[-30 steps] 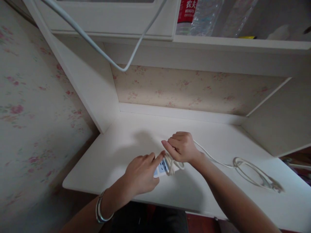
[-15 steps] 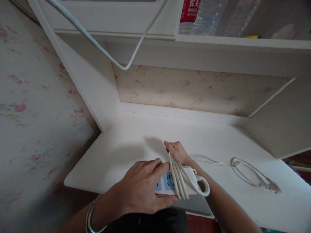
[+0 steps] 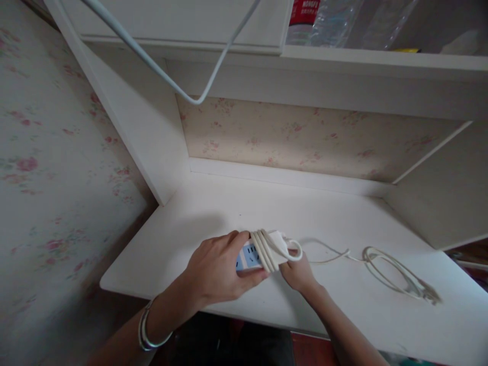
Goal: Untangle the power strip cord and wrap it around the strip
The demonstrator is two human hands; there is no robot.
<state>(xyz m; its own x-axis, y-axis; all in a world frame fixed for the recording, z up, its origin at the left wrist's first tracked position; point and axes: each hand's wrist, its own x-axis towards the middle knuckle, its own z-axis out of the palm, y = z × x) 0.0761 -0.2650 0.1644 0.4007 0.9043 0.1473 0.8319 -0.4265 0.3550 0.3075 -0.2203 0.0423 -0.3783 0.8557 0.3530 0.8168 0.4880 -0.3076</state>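
Observation:
My left hand [image 3: 217, 267] grips a white power strip [image 3: 249, 256] with blue socket faces, thumb below and fingers over the top. Several turns of its off-white cord [image 3: 266, 250] are wrapped around the strip, and a thick loop bends out at the right end. Just behind and below that end is my right hand [image 3: 299, 272], closed on the cord; its fingertips are mostly hidden by the strip. From there the loose cord trails across the white desk [image 3: 213, 203] to a slack coil [image 3: 392, 272] on the right, ending near a plug.
A white cable [image 3: 196, 100] hangs in a V in front of the upper cabinet [image 3: 183, 25]. Clear plastic bottles [image 3: 335, 23], one red-labelled, stand on the shelf at top right. Side panels [image 3: 133, 117] enclose the desk, with flowered wallpaper [image 3: 46, 178] to the left.
My right hand has moved from beyond the strip, down and right, to behind its right end. The strip and my left hand have risen slightly and shifted left. The cord lies tighter around the strip.

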